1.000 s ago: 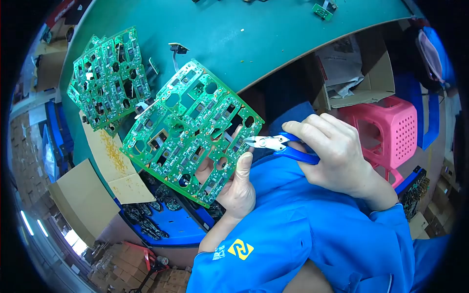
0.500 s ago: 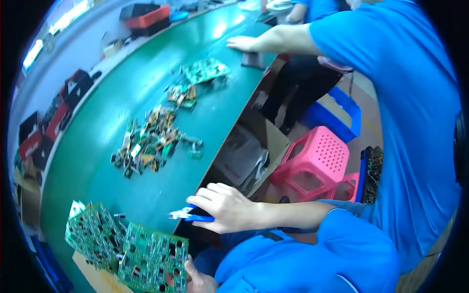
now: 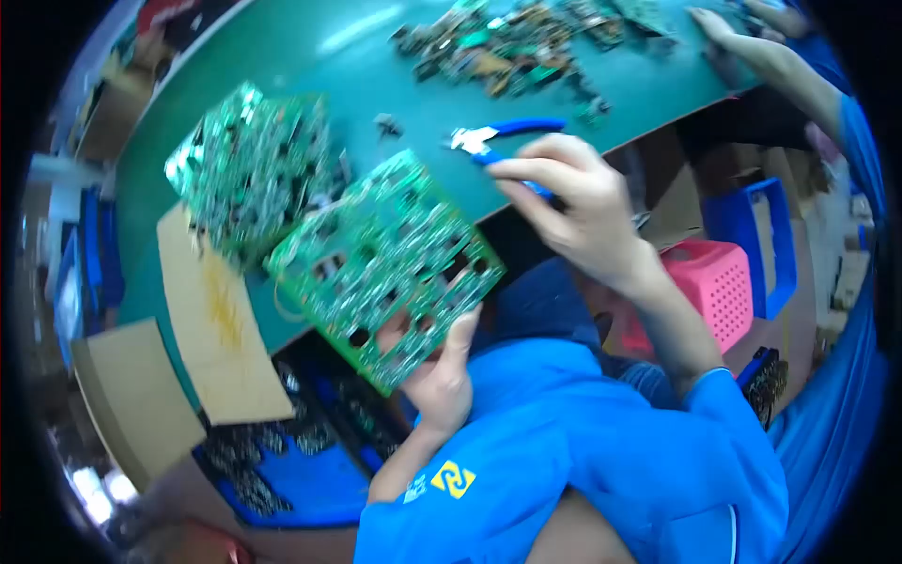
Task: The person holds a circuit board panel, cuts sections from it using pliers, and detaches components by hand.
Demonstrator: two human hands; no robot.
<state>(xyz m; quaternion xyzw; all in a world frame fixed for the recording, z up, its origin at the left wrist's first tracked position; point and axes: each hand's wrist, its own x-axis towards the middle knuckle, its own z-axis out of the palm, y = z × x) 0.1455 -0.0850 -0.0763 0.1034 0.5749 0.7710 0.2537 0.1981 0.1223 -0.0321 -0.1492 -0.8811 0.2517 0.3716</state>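
One head-worn camera is looking forward and down over the wearer's blue short-sleeved cloth shirt [image 3: 601, 423], which is filling the lower foreground. Its round, dark-cornered field is taking in the bare left hand [image 3: 443, 387] and bare right hand [image 3: 584, 209] at close range, the flat green workbench [image 3: 362, 80] lying beyond.

Remotely, I observe a green bench [image 3: 348, 75] at 12 o'clock; a perforated pink stool [image 3: 725, 293] at 3 o'clock; bright, blurred light [image 3: 94, 496] at 8 o'clock.
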